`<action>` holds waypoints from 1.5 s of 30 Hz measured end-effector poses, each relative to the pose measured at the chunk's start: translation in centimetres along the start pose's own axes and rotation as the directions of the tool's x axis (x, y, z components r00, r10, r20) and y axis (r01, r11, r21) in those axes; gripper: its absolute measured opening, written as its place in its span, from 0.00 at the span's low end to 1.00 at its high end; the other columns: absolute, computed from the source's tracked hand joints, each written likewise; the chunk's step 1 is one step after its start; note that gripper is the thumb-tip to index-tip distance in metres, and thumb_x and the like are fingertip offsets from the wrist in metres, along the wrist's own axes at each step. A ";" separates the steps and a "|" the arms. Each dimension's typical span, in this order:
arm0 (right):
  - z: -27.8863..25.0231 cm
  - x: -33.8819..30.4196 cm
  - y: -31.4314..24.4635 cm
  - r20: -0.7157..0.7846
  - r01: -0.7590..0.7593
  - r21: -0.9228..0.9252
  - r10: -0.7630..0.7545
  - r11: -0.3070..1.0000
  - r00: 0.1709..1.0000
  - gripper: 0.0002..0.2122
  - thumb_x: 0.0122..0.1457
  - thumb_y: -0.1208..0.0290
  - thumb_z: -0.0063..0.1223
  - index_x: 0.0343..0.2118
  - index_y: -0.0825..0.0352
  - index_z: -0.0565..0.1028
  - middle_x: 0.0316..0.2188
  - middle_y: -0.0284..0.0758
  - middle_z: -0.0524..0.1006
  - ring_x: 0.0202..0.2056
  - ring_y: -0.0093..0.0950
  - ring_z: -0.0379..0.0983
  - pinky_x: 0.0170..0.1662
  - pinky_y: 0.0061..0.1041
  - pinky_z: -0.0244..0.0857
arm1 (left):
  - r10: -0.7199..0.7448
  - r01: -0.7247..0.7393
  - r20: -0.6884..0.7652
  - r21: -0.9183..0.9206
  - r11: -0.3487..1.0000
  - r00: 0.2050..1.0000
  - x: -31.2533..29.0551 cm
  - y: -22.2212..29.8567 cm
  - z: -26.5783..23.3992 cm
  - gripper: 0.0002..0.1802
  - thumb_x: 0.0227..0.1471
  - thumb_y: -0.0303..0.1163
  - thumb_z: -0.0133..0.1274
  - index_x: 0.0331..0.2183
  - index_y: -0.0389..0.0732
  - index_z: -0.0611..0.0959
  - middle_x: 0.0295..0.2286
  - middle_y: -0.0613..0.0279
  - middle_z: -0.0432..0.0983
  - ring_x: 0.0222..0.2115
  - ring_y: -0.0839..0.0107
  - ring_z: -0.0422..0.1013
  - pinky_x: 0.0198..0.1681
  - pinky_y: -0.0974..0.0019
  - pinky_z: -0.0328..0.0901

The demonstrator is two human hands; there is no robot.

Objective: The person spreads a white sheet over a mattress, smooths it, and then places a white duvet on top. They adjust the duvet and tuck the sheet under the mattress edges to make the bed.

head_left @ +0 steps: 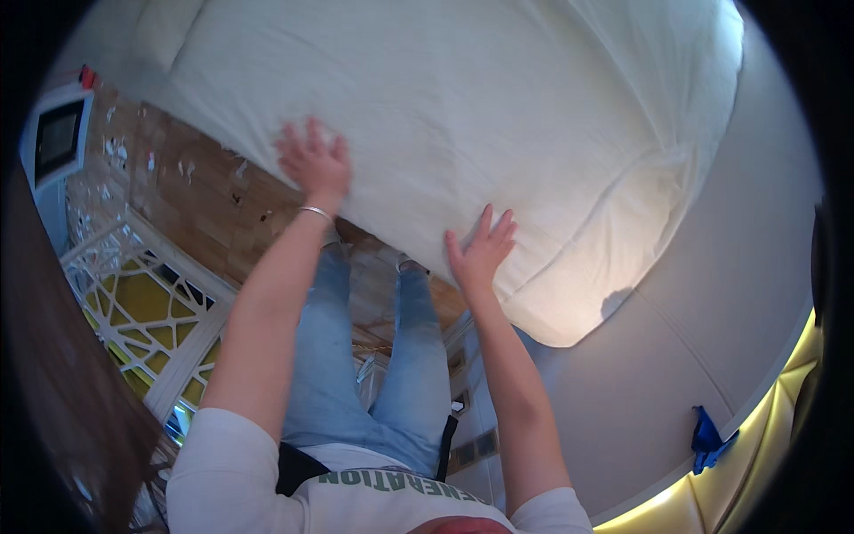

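A large cream-white sheet (427, 98) is spread over a bed, with soft wrinkles and a rounded corner at the right. Near its front edge my left hand (317, 165) rests on the fabric with fingers spread, slightly blurred; a thin bracelet (316, 213) circles that wrist. Farther right and closer to me, my right hand (481, 254) lies on the same edge, fingers apart. Neither hand grips the cloth. A crease with a raised fold (614, 191) runs beside the sheet's right corner.
Right of the sheet extends a pale grey surface (676, 311) with a crumpled blue cloth (709, 440) by a lit padded headboard (774, 427). At left stand a white lattice panel (160, 303) and a white-framed dark screen (59, 141). Small scraps (187, 169) litter the wooden floor (209, 209).
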State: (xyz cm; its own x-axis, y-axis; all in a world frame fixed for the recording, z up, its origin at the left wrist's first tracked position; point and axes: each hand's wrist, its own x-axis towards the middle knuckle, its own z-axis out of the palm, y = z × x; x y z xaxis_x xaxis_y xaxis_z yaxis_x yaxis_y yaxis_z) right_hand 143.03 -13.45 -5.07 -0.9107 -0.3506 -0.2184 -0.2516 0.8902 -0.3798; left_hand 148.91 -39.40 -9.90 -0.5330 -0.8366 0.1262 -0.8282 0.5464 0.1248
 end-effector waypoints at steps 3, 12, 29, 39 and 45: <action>2.4 -2.9 -4.8 0.324 0.356 -0.007 -0.335 0.934 0.885 0.34 0.44 0.52 0.53 0.53 0.62 0.59 0.58 0.48 0.45 0.57 0.54 0.37 0.55 0.54 0.35 | 0.438 -0.415 0.287 -0.142 0.899 0.852 -2.9 -1.2 -1.9 0.34 0.48 0.52 0.41 0.55 0.53 0.56 0.57 0.56 0.42 0.58 0.54 0.39 0.55 0.42 0.33; 7.0 -2.2 -13.5 0.228 0.581 0.214 -0.618 0.785 0.752 0.30 0.42 0.70 0.57 0.51 0.63 0.61 0.53 0.47 0.57 0.55 0.45 0.51 0.55 0.40 0.45 | -0.235 0.311 0.545 -0.051 0.949 0.805 -4.0 -20.8 -3.3 0.26 0.43 0.40 0.50 0.44 0.39 0.68 0.45 0.49 0.62 0.45 0.54 0.62 0.48 0.50 0.54; 12.6 6.3 -30.4 0.136 0.675 0.187 -0.699 0.714 0.702 0.26 0.46 0.65 0.52 0.51 0.61 0.64 0.53 0.50 0.56 0.56 0.47 0.47 0.56 0.42 0.43 | -0.174 0.494 0.476 -0.714 0.496 0.862 3.1 -19.9 -4.4 0.24 0.46 0.32 0.47 0.47 0.36 0.64 0.43 0.45 0.64 0.40 0.49 0.65 0.42 0.57 0.62; 16.9 9.9 -37.8 0.318 0.353 -0.272 -0.263 0.895 0.911 0.30 0.52 0.57 0.42 0.58 0.53 0.49 0.59 0.49 0.37 0.58 0.54 0.32 0.55 0.55 0.32 | -0.102 0.438 0.476 -0.678 0.591 0.874 11.7 -20.4 -5.3 0.29 0.47 0.35 0.48 0.51 0.39 0.62 0.47 0.44 0.59 0.46 0.50 0.61 0.46 0.59 0.60; 18.5 12.1 -43.0 0.445 0.536 -0.103 -0.443 0.838 0.779 0.31 0.52 0.52 0.42 0.59 0.51 0.48 0.60 0.47 0.35 0.59 0.53 0.27 0.55 0.54 0.27 | -0.135 0.212 0.173 -0.575 0.790 0.976 20.3 -22.7 -4.2 0.30 0.46 0.35 0.48 0.51 0.39 0.61 0.51 0.40 0.51 0.48 0.46 0.57 0.50 0.56 0.56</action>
State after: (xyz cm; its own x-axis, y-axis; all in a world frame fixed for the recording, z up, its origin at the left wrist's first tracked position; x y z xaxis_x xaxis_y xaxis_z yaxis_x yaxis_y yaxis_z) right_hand 148.94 -61.35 -8.01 -0.4520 -0.7966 -0.4014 -0.7324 0.5883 -0.3428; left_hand 157.66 -68.64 -6.03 -0.4378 -0.8968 -0.0639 -0.6674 0.2765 0.6915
